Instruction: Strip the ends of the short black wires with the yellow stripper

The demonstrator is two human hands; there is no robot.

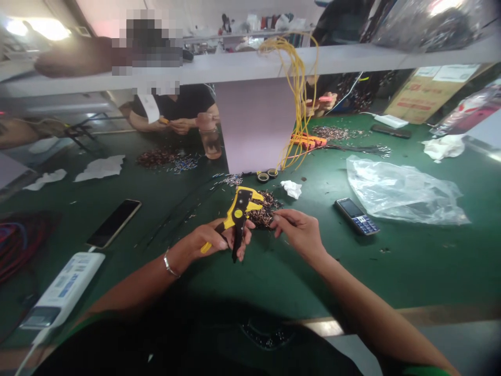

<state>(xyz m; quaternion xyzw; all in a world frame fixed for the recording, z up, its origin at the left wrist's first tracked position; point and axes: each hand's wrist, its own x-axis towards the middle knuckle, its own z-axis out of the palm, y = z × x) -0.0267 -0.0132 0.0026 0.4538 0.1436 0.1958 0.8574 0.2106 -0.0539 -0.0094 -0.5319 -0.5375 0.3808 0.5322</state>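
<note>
My left hand [213, 239] is wrapped round a yellow and black wire stripper [239, 213], its jaws pointing up and to the right. Just beyond the tool lies a heap of short dark wire pieces with copper-coloured ends [268, 211]. At the heap's right edge is my right hand [299, 230], thumb and forefinger pinched together. Whatever sits between those fingertips is too small to make out. A smaller scatter of pale and blue wire bits [231, 179] lies behind the stripper, and a crumpled white tissue [291, 189] is behind my right hand.
Right of me are a keypad phone [356, 216] and a clear plastic bag [403, 190]. To the left lie a smartphone [114, 223], a white power strip [62, 290] and coiled red cable [18, 243]. Yellow wires [299, 104] hang from the shelf [238, 62]; people work behind it.
</note>
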